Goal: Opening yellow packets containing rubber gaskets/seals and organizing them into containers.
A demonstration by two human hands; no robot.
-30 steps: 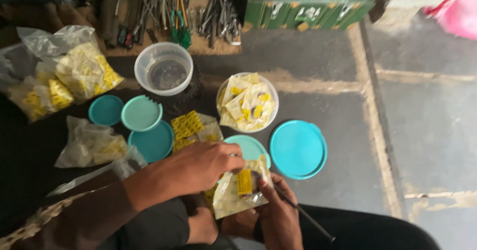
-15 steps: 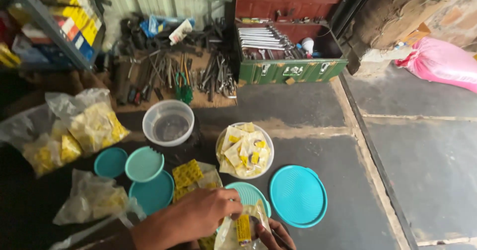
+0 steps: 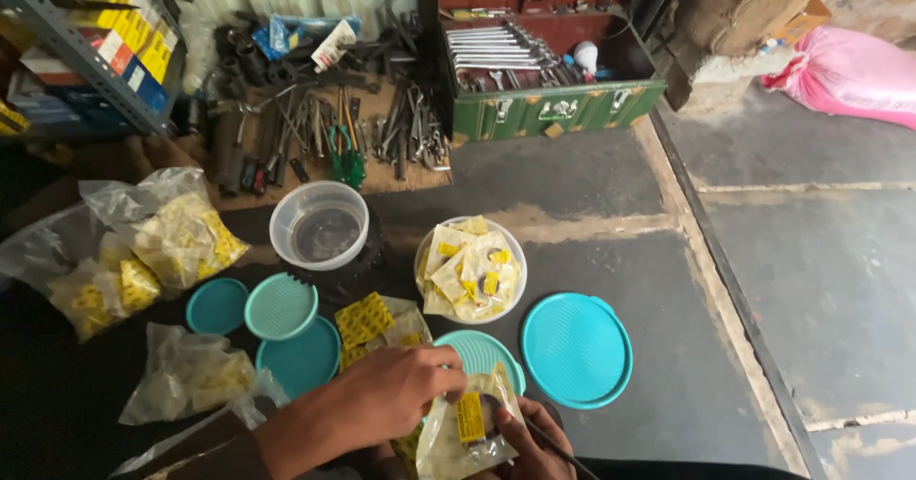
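Both hands [image 3: 382, 404] [image 3: 530, 442] pinching clear packet [image 3: 465, 427].

Green toolbox [image 3: 553, 108], pink sack [image 3: 849, 74], scattered tools [image 3: 334, 127]

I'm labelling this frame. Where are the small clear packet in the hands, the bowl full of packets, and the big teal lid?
small clear packet [image 3: 465, 429], head view, its yellow label
bowl of packets [image 3: 421, 256], head view, left rim
big teal lid [image 3: 576, 350], head view, ribbed centre

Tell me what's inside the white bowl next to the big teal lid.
The white bowl holds a heap of small clear packets with yellow labels. They cover its bottom, so whatever lies beneath them cannot be seen.
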